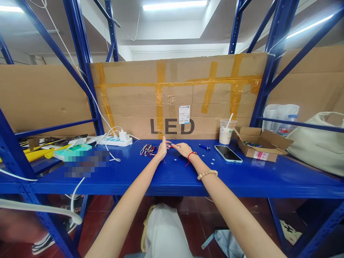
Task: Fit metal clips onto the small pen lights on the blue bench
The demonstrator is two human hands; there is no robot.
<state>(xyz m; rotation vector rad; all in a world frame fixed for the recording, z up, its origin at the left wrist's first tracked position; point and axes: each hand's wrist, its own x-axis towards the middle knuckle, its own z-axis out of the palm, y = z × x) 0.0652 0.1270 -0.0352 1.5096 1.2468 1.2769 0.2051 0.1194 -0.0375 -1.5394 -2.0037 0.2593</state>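
My left hand [162, 149] and my right hand [182, 148] reach out together over the blue shelf top [172, 175], their fingertips meeting on a small red item [170, 146] that is too small to make out. A bunch of small keychain-like pieces [147, 149] lies just left of my left hand. A small blue piece [204, 147] lies to the right of my right hand, and several tiny white discs [212, 161] are scattered near my right wrist. That wrist wears a red string and a bead bracelet.
A phone [228, 153] lies face up right of the hands, with a plastic cup and straw [227, 131] and an open cardboard box [259, 144] behind it. A white power strip [115, 141] sits at back left. Taped "LED" cardboard [177, 96] walls the back. A pale bag [317, 143] stands far right.
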